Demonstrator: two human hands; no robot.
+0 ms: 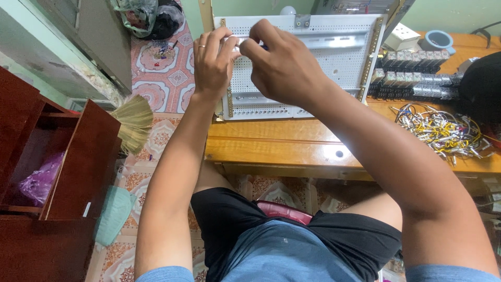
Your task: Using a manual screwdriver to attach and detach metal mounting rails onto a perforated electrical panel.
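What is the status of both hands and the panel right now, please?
Left hand and right hand together at top of white perforated panel, pinching something small, hidden. Panel flat on wooden table. Wire bundle off right, clear.

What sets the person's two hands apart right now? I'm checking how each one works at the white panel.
The left hand wears a ring and shows its fingers curled at the perforated white panel, while the right hand is bare and lies with its back toward the camera. The left reaches up straight; the right crosses in from the side. Both pinch at one spot on the panel's upper rail; what they hold is hidden.
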